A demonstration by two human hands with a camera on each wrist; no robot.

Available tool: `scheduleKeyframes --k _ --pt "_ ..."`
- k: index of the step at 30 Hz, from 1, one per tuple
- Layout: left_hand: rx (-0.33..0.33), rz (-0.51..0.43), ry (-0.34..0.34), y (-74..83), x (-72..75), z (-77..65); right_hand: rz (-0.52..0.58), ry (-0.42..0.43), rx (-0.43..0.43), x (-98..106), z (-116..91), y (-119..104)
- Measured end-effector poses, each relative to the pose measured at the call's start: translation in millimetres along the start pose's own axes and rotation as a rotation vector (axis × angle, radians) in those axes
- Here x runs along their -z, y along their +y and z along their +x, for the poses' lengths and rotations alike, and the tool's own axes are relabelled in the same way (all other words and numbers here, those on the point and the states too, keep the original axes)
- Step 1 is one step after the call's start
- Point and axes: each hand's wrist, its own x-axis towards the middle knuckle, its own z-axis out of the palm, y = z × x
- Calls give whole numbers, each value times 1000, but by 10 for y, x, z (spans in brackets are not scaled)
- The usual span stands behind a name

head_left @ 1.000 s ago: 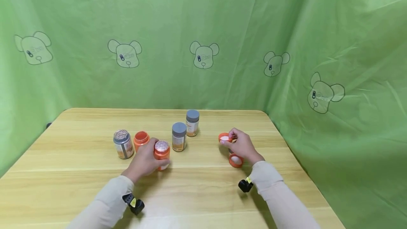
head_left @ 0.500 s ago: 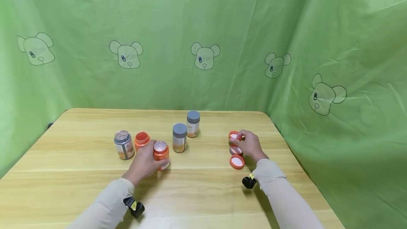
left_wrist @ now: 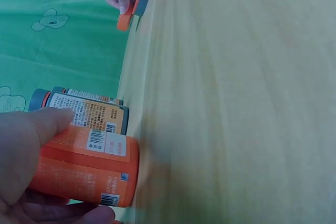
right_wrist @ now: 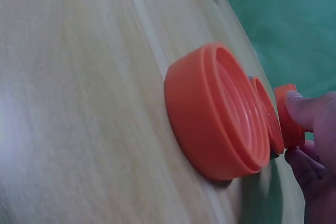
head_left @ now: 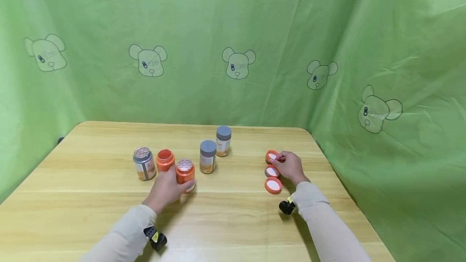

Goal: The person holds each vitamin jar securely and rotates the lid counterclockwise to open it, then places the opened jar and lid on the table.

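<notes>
My left hand [head_left: 165, 191] grips an orange jar [head_left: 185, 173] with a foil seal on its mouth; the jar stands upright on the table. Just behind that hand is a second orange jar [head_left: 165, 159] without a lid, its inside red-orange. To its left stands a grey jar [head_left: 144, 165], also foil-sealed. On the right, my right hand [head_left: 292, 167] pinches the farthest orange lid [right_wrist: 287, 114] between thumb and fingers. A grey lid [head_left: 271, 171] with an orange inner rim and another orange lid [head_left: 273, 185] lie nearer, white insides up, in a row.
Two grey-capped jars stand mid-table: a nearer one [head_left: 208, 157] right of the gripped jar, and a farther one [head_left: 223, 141] behind it. The wooden table [head_left: 233, 221] ends at a green curtain [head_left: 196, 88] along the back and right side.
My right hand has carried the orange lid rightward, then set it at the far end of the row beyond the grey lid. My left hand keeps its grip on the orange jar.
</notes>
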Motion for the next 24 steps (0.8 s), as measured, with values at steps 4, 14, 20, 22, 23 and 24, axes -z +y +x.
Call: scheduleKeyframes --k 4,14,20,22,23,24 --pt "-17 3 23 -6 -13 -7 -11 0 10 -15 6 21" --pt "-31 108 52 2 4 -8 4 -20 -43 -25 6 31" --pt "-20 127 43 37 20 1 -2 -13 -39 -42 16 77" --pt "-4 122 35 33 12 1 -9 -14 -31 -51 12 89" --pt "2 117 31 32 7 -1 -12 -17 -24 -53 11 95" --pt "11 110 28 28 1 -1 -14 -18 -17 -56 9 99"
